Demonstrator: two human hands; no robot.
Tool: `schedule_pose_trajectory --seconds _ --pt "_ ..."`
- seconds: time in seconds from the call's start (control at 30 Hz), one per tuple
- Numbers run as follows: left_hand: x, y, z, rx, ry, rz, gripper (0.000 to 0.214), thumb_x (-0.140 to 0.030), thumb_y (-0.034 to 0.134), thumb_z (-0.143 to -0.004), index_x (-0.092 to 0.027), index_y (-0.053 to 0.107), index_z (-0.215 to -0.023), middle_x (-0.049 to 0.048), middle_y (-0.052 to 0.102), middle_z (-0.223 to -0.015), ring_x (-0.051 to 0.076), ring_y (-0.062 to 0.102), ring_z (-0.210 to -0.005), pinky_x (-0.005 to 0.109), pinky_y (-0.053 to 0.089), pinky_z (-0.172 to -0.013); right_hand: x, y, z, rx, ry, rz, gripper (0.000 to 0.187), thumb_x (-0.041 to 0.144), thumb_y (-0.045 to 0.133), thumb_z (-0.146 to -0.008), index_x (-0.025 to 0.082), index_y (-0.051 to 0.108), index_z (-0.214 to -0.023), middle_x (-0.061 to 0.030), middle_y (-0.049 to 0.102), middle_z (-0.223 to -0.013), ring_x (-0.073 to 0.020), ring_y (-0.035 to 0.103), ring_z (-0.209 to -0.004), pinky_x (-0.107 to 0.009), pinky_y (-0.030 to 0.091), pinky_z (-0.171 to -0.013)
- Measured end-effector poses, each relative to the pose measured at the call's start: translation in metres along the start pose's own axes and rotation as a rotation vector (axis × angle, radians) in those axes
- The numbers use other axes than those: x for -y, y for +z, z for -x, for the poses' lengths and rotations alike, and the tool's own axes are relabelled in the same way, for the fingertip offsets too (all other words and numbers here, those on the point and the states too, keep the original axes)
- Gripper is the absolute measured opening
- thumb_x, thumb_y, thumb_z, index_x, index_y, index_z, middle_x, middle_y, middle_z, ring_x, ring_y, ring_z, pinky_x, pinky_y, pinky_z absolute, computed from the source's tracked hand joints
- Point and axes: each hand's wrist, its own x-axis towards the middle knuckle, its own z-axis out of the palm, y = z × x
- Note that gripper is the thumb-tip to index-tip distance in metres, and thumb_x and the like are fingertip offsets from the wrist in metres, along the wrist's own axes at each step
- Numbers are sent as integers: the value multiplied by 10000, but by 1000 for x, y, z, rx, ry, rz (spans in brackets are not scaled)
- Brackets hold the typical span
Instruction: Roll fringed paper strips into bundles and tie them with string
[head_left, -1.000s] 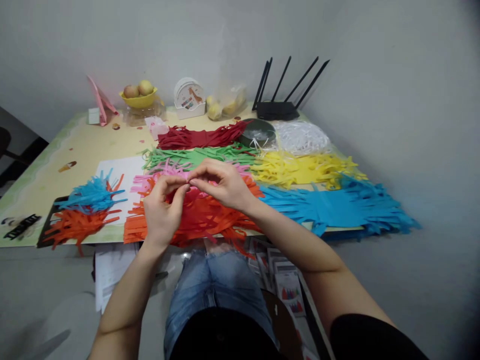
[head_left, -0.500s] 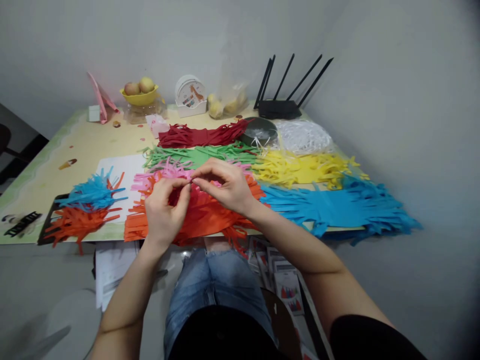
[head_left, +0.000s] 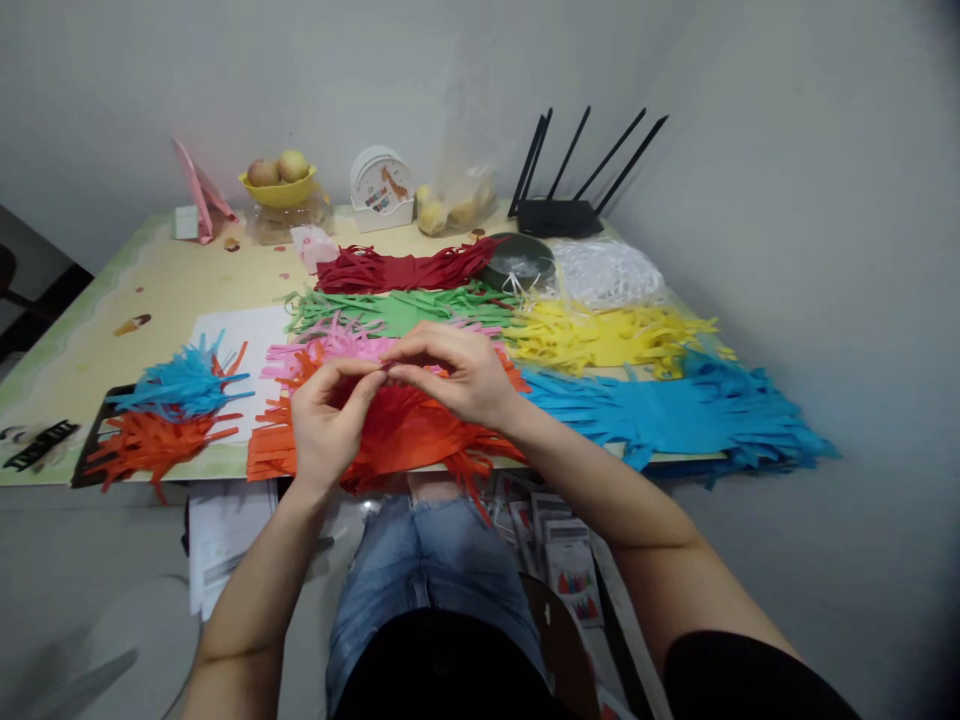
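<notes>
My left hand (head_left: 334, 415) and my right hand (head_left: 457, 370) meet fingertip to fingertip above the fringed paper. Thumb and forefinger of each are pinched together on something thin and dark that is too small to name. Beneath them lies a stack of orange fringed tissue paper (head_left: 401, 440), its cut strips spreading to both sides. Pink fringed paper (head_left: 341, 340) shows just behind, partly hidden by my hands. Green (head_left: 409, 308) and dark red fringed paper (head_left: 405, 272) lie farther back.
Blue (head_left: 667, 415) and yellow fringed paper (head_left: 600, 340) lie to the right. Blue and orange tassels (head_left: 184, 385) rest at left by a white sheet (head_left: 255, 340). White string (head_left: 607, 272), a dark bowl (head_left: 517, 245), a black router (head_left: 559, 217) and a fruit bowl (head_left: 277, 188) stand behind.
The fingertips have shifted very slightly and the left fingers have straightened a little, still pinched against the right ones. The papers lie as before.
</notes>
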Motion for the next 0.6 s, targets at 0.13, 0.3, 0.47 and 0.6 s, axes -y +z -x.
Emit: schedule_pose_trajectory --seconds 0.13,0.3,0.47,0.6 --pt "-2 -3 -2 16 -56 66 86 -261 741 -835 -176 731 -841 19 761 -782 143 724 -721 232 567 -715 5 -10 -3 19 31 -21 106 223 657 -917 161 720 -975 -35 737 -876 -101 670 -739 -209 541 -667" --pt "-3 -3 -1 8 -43 -2 83 -256 745 -833 -175 740 -847 24 760 -803 139 712 -736 232 557 -723 10 -15 -4 28 29 55 90 190 643 -918 156 709 -868 -20 734 -804 -92 657 -693 -198 523 -639" --pt "-6 -2 1 29 -23 -20 62 -231 733 -838 -170 722 -835 15 757 -778 127 709 -712 212 551 -700 10 -16 -3 18 -81 196 85 190 627 -932 167 699 -893 -31 746 -835 -116 678 -749 -241 541 -714" --pt "-7 -1 0 42 -39 -6 88 -253 715 -855 -168 707 -838 19 760 -771 132 715 -705 219 556 -696 10 -17 -2 28 -132 248 76 171 621 -937 160 690 -905 -37 746 -834 -123 685 -769 -241 543 -719"
